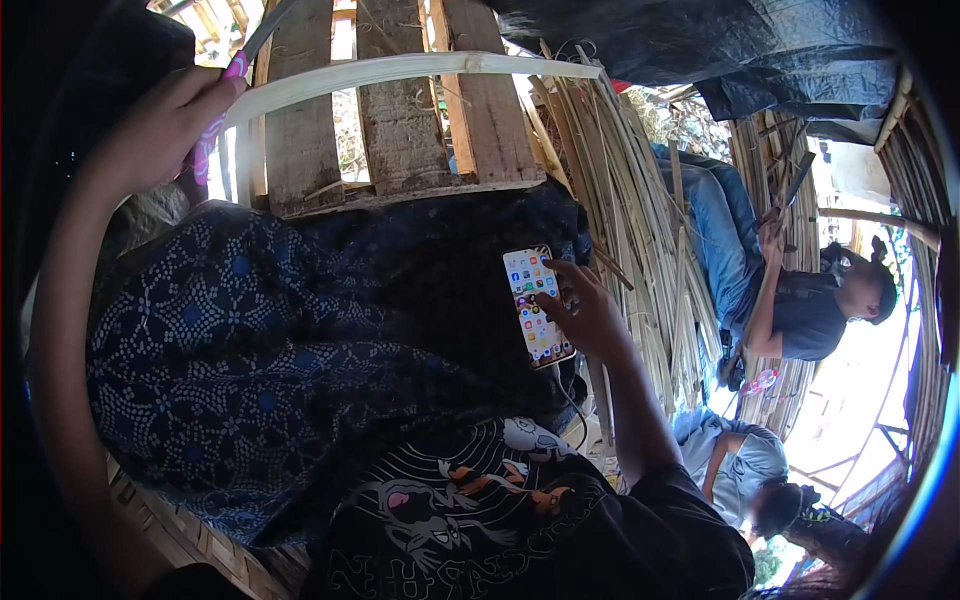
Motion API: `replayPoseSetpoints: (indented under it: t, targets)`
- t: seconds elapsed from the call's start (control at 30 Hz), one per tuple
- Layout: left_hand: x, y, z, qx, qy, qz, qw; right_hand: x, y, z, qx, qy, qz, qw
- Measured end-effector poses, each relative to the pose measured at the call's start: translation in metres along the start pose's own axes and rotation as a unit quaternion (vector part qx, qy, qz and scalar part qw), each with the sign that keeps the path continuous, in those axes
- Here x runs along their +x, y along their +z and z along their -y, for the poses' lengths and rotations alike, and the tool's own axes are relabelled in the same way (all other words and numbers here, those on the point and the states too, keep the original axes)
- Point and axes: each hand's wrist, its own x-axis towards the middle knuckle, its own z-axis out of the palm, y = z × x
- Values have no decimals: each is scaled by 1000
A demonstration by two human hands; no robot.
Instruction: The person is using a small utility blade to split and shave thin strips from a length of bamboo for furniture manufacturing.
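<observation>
Pink-handled knife (236, 66) is gripped in my L hand (165, 130), w/ a pale wood strip (400, 70) running R from beside it (can't tell if I'm pinching that too). My R hand (590, 312), fingers loosely spread, is over the phone (537, 332), lying on dark cloth (430, 260) across my lap. 2 ppl (805, 312) off R, nr piled strips (640, 260).

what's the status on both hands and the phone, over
Left hand gripping pink-handled blade. Right hand partly covering lit phone. Pale strip extends rightward from near left hand; cable at phone's lower end.
</observation>
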Motion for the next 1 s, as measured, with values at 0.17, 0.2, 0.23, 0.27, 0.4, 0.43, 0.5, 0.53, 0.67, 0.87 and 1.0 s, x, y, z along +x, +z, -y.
replayPoseSetpoints:
  t: [0.17, 0.2, 0.23, 0.27, 0.4, 0.43, 0.5, 0.53, 0.67, 0.87, 1.0]
  targets:
    - [8, 5, 7, -31, -7, -25, 999, -4, 3, -1, 43, 8, -12, 999]
    - [4, 2, 7, -28, -12, -25, 999, -5, 3, 1, 45, 4, -9, 999]
    - [0, 0, 6, -22, -12, -23, 999, -6, 3, 5, 34, -12, -7, 999]
    - [-3, -1, 6, -17, -11, -21, 1000, -7, 3, 7, 22, -27, -6, 999]
    - [1, 4, 17, -11, 9, -44, 999, -10, 3, -1, 19, -28, 3, 999]
    - [0, 2, 9, -26, -6, -22, 999, -11, 2, -3, 19, -28, 3, 999]
    - [-4, 0, 3, -38, -25, 0, 999, -12, 1, -4, 20, -33, 4, 999]
    - [-8, -1, 3, -32, -27, -8, 999, -12, 1, -2, 26, -34, 8, 999]
    - [11, 12, 3, -53, -31, 6, 998, -12, -3, -18, 57, -5, 4, 998]
    - [2, -4, -2, -108, -68, 34, 991, 11, -19, -6, 97, -17, -32, 995]
    - [-1, -1, 22, -15, 33, -7, 999, 43, -26, 45, 85, -147, -48, 984]
